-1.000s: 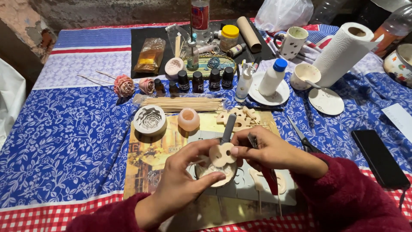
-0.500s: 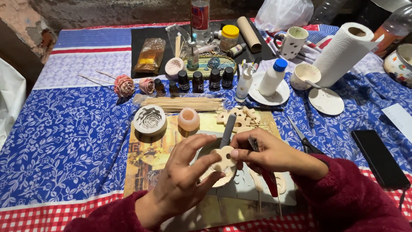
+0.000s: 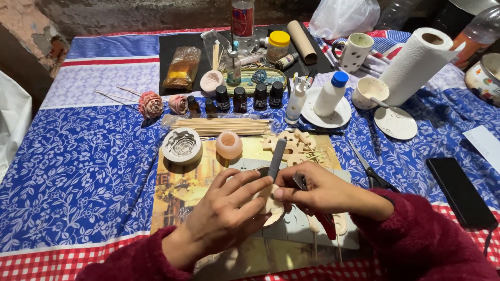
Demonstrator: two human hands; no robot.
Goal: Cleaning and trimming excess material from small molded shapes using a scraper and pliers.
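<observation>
At lower centre of the frame, my left hand [image 3: 224, 216] cups the pale shaped piece [image 3: 272, 204] while my right hand [image 3: 317, 190] pinches the grey file [image 3: 276, 158], its length slanting up and slightly right from the piece.

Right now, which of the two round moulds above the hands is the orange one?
The right-hand mould, a small orange-pink cup near the skewers. The other mould, to its left, is pale grey, wider, with a flower pattern inside.

five dark dropper bottles [image 3: 240, 99] (in a row), two pink roses [image 3: 151, 104], two cups [image 3: 355, 52], two hands [image 3: 229, 213]
</observation>
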